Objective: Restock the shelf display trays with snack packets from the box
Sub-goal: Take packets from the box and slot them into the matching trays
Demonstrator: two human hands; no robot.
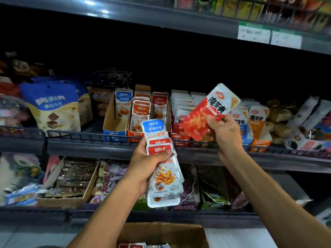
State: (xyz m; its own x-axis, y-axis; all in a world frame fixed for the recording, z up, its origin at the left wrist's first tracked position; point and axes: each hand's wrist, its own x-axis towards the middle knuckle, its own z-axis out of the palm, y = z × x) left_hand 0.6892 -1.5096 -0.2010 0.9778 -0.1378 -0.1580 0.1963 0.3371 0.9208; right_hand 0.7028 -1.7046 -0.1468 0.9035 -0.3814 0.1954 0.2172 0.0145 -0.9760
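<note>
**Meanwhile, both hands held packets at the shelf**

Meanwhile, the left hand point(143, 167) gripped a fanned stack of fish-snack packets point(163, 169), thumb curled over the front, in front of the shelf rail point(86, 136). The right hand point(225, 133) pinched 1 red packet point(206, 113), tilted, just above the red display tray point(180, 138). The cardboard box point(161, 233) sat open below, with packets inside.

Both forearms bare (no sleeves, no gloves).
</note>
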